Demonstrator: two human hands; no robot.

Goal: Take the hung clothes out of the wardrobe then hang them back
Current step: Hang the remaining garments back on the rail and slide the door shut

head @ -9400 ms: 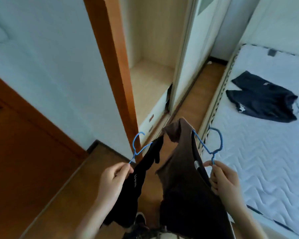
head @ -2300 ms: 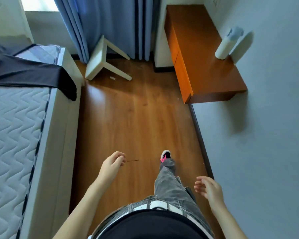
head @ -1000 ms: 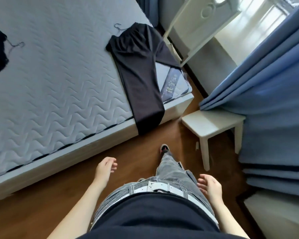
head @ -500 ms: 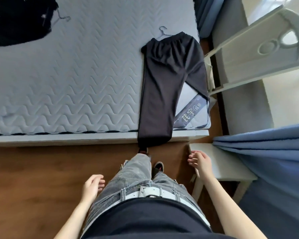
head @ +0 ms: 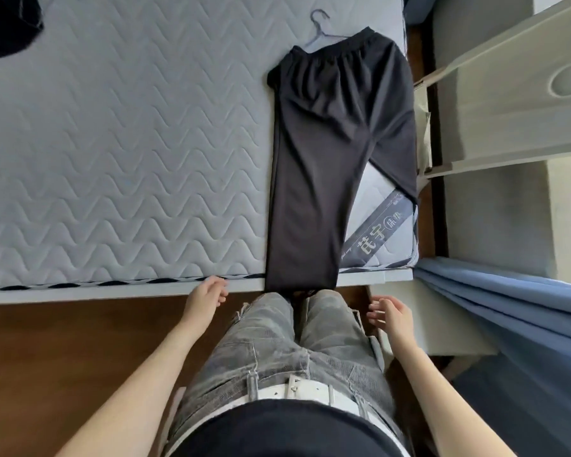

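- Fingers (head: 221,289) of my left hand (head: 205,295) are loosely curled and hold nothing, near the mattress (head: 112,159) edge.
- My right hand (head: 391,316) is relaxed and empty above the white stool (head: 442,328).
- The dark trousers (head: 327,159) lie flat on the mattress with the hanger (head: 322,28) at the waistband, one leg draped over the edge.

The person wears faded grey jeans (head: 271,338), seen in the lower middle of the frame, with frayed threads along the pocket seams. A white belt (head: 327,395) with a pale metal buckle (head: 292,385) runs across the waist, and a dark top (head: 277,433) fills the bottom edge. The left hand (head: 205,296) and right hand (head: 393,315) are bare, and so are the forearms (head: 139,374) behind them.
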